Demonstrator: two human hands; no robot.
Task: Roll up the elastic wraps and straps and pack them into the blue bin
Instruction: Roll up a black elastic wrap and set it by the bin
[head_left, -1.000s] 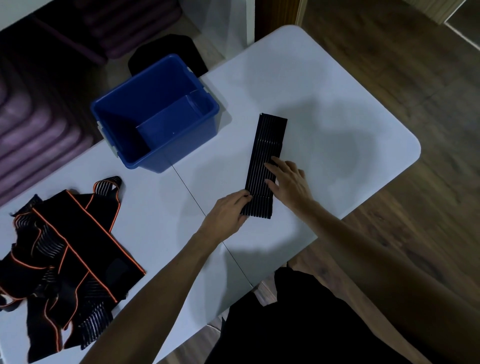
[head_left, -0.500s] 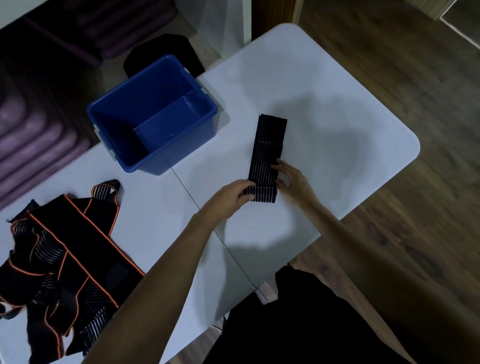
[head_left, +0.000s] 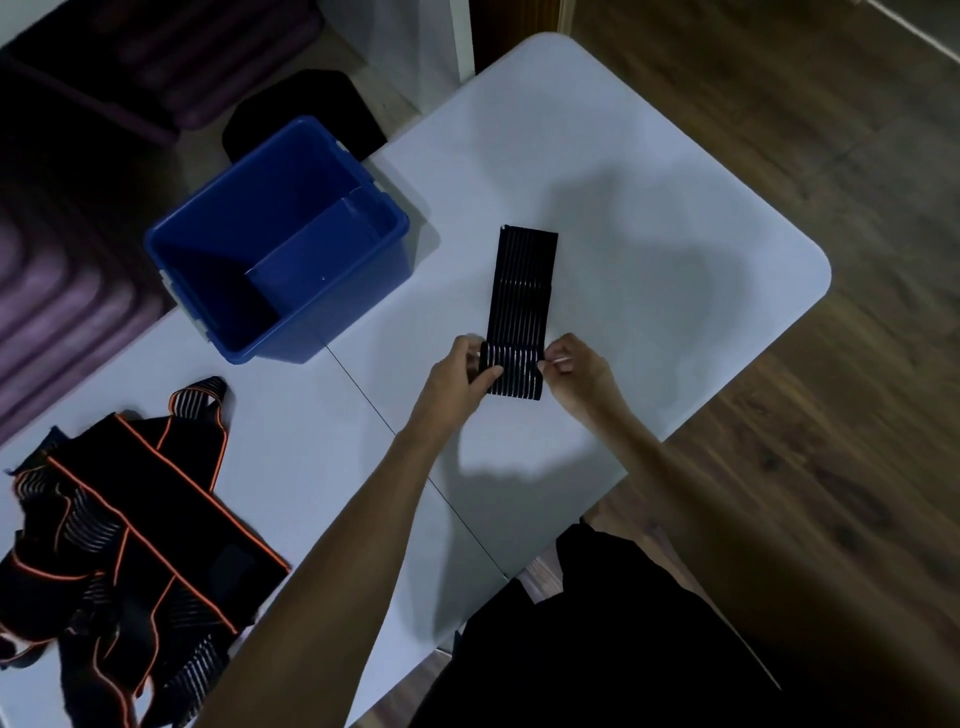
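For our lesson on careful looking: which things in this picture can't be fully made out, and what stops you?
- Blue bin, head view: near inner corner lost in dark shadow.
- Pile of orange-trimmed straps, head view: cut off by the left edge; overlaps hide the count.
- Striped wrap, head view: the rolled end's sides are covered by the left hand and right hand.

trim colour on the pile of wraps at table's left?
Orange piping on the pile of black elastic wraps, with pale-striped panels; head view, the only one.
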